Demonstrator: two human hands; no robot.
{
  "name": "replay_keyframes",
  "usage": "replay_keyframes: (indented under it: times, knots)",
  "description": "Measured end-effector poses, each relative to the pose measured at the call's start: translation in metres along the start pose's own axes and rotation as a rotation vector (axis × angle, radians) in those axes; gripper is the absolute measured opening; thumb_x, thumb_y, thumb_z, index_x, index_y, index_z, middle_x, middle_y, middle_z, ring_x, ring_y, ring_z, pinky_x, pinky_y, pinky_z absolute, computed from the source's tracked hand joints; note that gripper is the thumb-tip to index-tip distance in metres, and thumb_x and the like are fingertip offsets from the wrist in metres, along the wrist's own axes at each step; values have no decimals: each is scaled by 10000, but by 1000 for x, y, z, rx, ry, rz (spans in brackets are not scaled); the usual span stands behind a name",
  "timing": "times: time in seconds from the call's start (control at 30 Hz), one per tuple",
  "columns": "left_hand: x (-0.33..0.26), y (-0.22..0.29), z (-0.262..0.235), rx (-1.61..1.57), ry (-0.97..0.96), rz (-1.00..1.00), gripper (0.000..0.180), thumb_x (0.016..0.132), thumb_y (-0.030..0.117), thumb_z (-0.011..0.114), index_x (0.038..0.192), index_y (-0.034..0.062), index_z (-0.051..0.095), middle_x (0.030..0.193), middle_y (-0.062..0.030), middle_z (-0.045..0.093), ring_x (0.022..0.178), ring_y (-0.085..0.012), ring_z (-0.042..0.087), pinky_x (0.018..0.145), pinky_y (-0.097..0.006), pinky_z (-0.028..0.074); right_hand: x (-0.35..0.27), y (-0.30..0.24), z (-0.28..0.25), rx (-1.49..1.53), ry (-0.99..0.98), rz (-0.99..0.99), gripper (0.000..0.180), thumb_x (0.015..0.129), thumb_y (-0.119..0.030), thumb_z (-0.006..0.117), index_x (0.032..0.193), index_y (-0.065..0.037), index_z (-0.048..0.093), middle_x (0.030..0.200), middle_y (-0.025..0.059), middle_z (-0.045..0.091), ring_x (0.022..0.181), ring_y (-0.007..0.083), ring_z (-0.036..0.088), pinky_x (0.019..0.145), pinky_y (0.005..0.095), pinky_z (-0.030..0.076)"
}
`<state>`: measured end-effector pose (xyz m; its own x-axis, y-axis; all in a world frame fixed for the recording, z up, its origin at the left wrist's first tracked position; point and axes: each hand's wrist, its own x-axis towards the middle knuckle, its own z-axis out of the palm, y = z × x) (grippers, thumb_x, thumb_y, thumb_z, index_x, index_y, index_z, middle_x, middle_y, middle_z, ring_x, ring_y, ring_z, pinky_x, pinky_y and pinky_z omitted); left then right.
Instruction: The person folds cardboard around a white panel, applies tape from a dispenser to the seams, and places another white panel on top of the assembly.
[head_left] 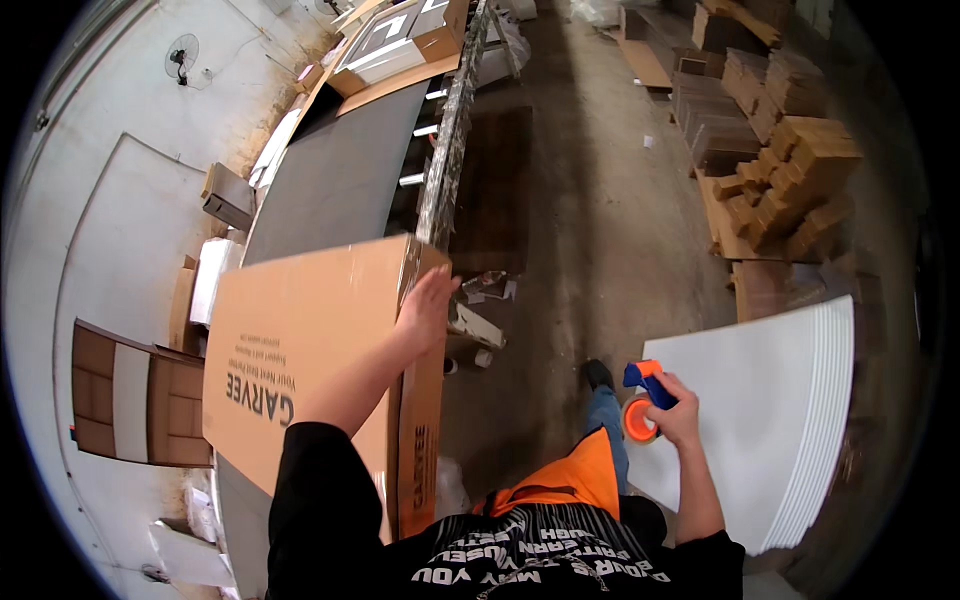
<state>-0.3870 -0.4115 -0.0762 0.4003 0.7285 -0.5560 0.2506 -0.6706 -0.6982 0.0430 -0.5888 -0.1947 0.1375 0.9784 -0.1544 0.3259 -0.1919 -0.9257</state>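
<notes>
A large flat brown cardboard box [300,340] lies on a long grey table [340,190] in front of me. My left hand [428,305] rests flat on the box's top near its right edge, fingers spread. My right hand [678,410] is held out to the right, apart from the box, gripping a blue and orange tape dispenser [642,400] with an orange roll.
A stack of white boards [780,400] stands at my right. Piles of folded brown cartons [790,180] sit on the concrete floor at the far right. More boxes [400,45] lie at the table's far end. A brown carton [130,395] leans at the left.
</notes>
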Motion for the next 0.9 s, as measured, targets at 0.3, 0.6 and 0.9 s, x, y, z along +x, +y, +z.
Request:
replay_keyframes:
  times: [0.3,0.6,0.9]
  knots:
    - [33,-85,18,-1276,-250,-600,971,747,583,684,1436,-2,328,1523,-160,311,1389,-313,312,1167,-480,175,193,-64,95,-89,-351,-62,636,573,-232,753,1177,-60,653,1184,168,621,976,317,655,868,335,510]
    - [26,-81,14,-1198,86,-839,1285,637,721,686,1457,-110,150,1533,-304,154,1438,-438,129,1172,-512,107,391,-206,321,540,-1290,103,571,717,-110,737,1258,9,601,1015,67,701,896,121,641,821,270,510]
    - [15,-77,21,-1283,143,-859,1064,800,717,507,1432,-102,259,1494,-287,274,1409,-467,195,1156,-543,108,388,-223,301,64,-2122,-89,578,624,-125,758,1195,-93,673,966,58,731,827,98,655,744,269,512]
